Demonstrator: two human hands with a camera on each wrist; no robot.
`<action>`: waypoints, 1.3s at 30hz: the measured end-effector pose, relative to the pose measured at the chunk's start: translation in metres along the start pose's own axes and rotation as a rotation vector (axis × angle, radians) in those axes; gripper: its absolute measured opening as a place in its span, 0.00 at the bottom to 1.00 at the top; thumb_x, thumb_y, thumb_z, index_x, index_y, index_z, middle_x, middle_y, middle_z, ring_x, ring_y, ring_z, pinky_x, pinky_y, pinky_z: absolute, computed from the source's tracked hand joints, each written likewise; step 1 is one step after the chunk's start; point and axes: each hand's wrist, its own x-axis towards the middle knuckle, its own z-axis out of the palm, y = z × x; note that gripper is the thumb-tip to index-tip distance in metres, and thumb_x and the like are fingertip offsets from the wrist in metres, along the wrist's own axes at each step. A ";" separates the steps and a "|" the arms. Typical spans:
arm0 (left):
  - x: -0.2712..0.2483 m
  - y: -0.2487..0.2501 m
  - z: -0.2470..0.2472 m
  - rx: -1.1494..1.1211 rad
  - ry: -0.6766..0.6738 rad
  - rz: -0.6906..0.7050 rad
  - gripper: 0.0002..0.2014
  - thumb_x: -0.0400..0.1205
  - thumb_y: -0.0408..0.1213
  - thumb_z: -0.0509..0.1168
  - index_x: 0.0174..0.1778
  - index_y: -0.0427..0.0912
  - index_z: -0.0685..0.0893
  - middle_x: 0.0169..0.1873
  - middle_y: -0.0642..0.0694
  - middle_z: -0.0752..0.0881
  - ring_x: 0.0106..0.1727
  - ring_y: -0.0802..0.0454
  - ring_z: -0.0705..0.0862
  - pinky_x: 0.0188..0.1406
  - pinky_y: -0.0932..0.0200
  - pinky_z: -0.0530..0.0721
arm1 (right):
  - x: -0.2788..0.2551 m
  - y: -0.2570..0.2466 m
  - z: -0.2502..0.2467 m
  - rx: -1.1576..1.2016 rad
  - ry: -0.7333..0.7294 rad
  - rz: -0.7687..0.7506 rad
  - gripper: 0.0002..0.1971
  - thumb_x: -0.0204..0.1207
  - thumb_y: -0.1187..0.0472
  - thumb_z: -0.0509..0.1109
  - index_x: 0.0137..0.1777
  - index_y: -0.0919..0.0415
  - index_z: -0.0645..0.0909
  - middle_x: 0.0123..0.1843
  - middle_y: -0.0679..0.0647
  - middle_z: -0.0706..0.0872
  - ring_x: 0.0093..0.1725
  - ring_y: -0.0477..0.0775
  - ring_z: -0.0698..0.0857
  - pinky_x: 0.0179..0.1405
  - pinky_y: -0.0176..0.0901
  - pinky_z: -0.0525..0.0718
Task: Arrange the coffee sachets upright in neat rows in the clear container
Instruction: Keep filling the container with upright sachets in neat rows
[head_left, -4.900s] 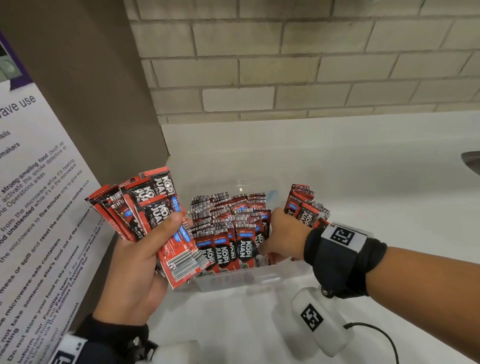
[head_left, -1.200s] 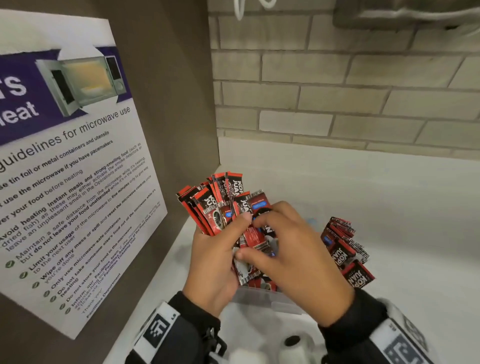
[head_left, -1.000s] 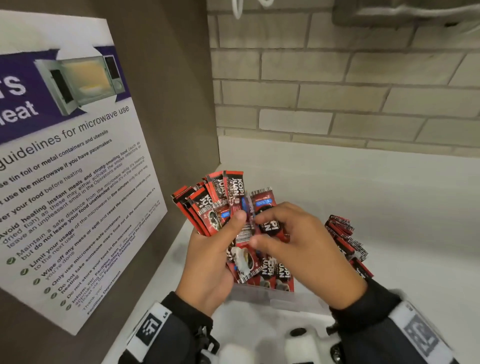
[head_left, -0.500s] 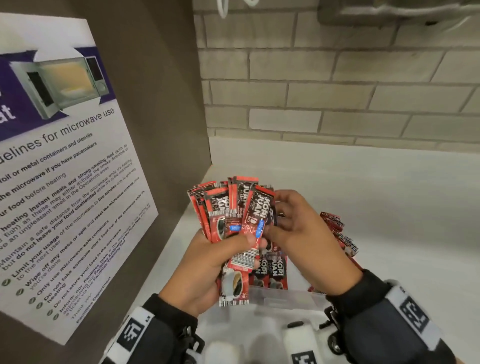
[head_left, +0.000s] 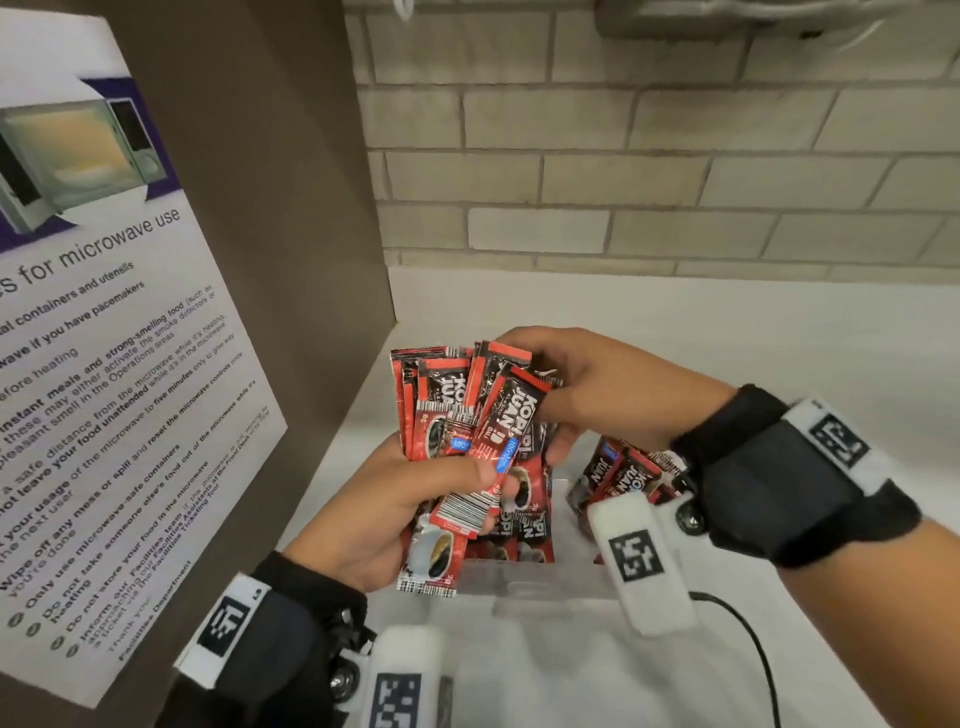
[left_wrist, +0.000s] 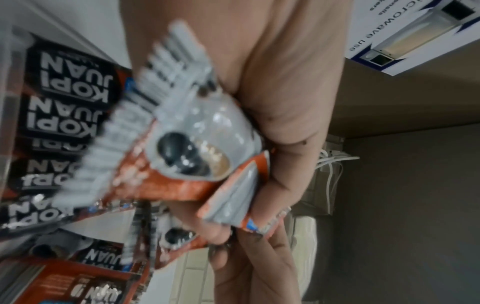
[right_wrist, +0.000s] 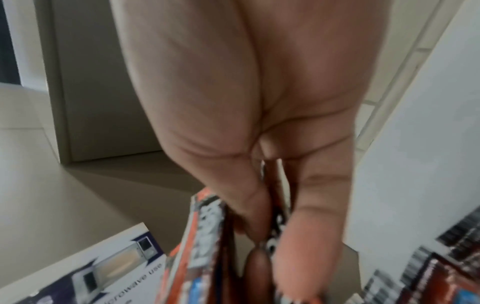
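My left hand (head_left: 415, 493) grips a fanned bunch of red and black coffee sachets (head_left: 447, 410) above the clear container (head_left: 524, 582). My right hand (head_left: 566, 395) pinches the top of the bunch, thumb on the front sachet (head_left: 511, 415). In the left wrist view the held sachets (left_wrist: 187, 156) lie across my palm, with more sachets (left_wrist: 64, 102) standing in the container behind. The right wrist view shows my right fingers (right_wrist: 306, 236) closed on sachet edges (right_wrist: 205, 236). More sachets (head_left: 623, 473) lean in the container's right part, partly hidden by my right wrist.
The container stands on a white counter (head_left: 779, 364) in a corner. A brown side panel with a microwave guidelines poster (head_left: 104, 364) rises at the left. A brick wall (head_left: 649, 156) runs behind. A black cable (head_left: 748, 639) trails from my right wrist camera.
My right hand left the container and came up to the bunch in my left hand. Over the last second it has shifted from the bunch's middle to its top, squaring the fanned sachets.
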 end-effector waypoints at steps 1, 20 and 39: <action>0.000 0.000 0.000 -0.002 -0.006 -0.006 0.12 0.65 0.26 0.69 0.37 0.45 0.93 0.35 0.36 0.90 0.35 0.46 0.89 0.27 0.58 0.86 | 0.000 0.001 -0.001 -0.008 0.001 0.005 0.20 0.76 0.78 0.63 0.63 0.58 0.77 0.57 0.57 0.84 0.41 0.51 0.90 0.32 0.44 0.90; -0.010 0.003 -0.046 -0.284 0.423 0.144 0.15 0.67 0.31 0.66 0.49 0.38 0.86 0.37 0.43 0.90 0.31 0.55 0.86 0.26 0.65 0.84 | 0.007 0.067 0.045 -0.683 -0.183 0.204 0.14 0.72 0.74 0.66 0.50 0.56 0.70 0.54 0.53 0.71 0.48 0.53 0.75 0.37 0.38 0.72; -0.013 0.000 -0.041 -0.278 0.455 0.147 0.15 0.67 0.31 0.66 0.50 0.39 0.84 0.34 0.42 0.90 0.28 0.55 0.86 0.26 0.65 0.85 | 0.000 0.066 0.048 -0.727 0.130 0.131 0.30 0.70 0.66 0.76 0.69 0.60 0.66 0.64 0.56 0.67 0.56 0.56 0.75 0.49 0.42 0.79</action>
